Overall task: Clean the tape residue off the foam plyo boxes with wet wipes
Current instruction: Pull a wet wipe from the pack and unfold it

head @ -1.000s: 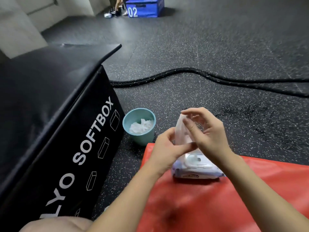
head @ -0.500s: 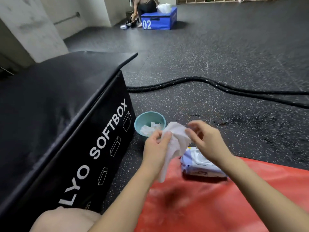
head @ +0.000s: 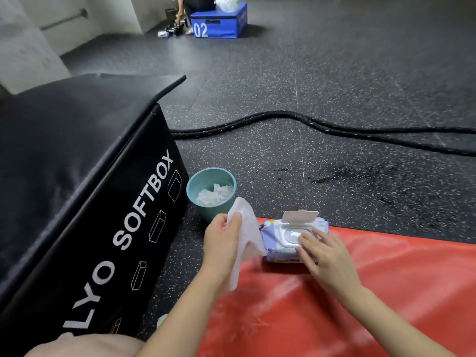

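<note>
The black plyo box (head: 77, 189) stands at left, within reach. The left hand (head: 222, 240) pinches a fresh wet wipe (head: 244, 228), ready for wiping. The right hand (head: 324, 256), fingers straight, steadies the open wipe pack (head: 293, 235).

A teal cup (head: 206, 181) of crumpled white scraps stands on speckled floor (head: 334, 81) near a black rope (head: 283, 119).
</note>
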Demonstrator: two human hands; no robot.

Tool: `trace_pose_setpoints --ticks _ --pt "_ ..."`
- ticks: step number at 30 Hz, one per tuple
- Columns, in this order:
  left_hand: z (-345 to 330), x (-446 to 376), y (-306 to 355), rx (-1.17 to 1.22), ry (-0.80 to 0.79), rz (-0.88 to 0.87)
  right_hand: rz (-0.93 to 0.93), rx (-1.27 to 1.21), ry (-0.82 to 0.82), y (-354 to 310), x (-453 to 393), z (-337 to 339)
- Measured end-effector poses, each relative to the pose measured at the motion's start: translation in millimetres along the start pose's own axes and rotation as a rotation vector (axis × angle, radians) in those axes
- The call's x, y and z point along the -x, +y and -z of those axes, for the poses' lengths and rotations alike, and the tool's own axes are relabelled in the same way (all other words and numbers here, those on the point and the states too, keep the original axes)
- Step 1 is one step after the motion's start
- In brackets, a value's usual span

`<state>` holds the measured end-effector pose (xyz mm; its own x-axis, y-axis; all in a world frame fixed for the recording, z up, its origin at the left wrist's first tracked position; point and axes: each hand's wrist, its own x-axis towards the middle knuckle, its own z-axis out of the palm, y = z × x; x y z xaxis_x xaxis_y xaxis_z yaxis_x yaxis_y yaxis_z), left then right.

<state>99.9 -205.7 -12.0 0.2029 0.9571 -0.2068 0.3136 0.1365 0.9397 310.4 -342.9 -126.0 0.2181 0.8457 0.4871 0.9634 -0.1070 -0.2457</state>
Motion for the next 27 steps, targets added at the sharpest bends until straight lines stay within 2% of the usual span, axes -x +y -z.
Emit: trace_pose_setpoints --ticks 6,11,16,20,27 --pt "-6 6 0 0.004 -0.041 0.013 -0.027 0.005 0.026 -9 -9 4" --pt "-13 12 1 0.037 -0.08 0.006 0.108 -0.028 0.227 -10 -38 28" --pt "-18 16 -2 0.033 -0.087 -0.005 0.022 -0.027 0.061 -1 -44 14" --pt "-20 19 -4 0.077 -0.083 0.005 0.056 -0.114 0.141 -5 -7 1" --pt "-30 26 -4 0.135 -0.038 0.004 -0.007 -0.136 0.097 -12 28 -20"
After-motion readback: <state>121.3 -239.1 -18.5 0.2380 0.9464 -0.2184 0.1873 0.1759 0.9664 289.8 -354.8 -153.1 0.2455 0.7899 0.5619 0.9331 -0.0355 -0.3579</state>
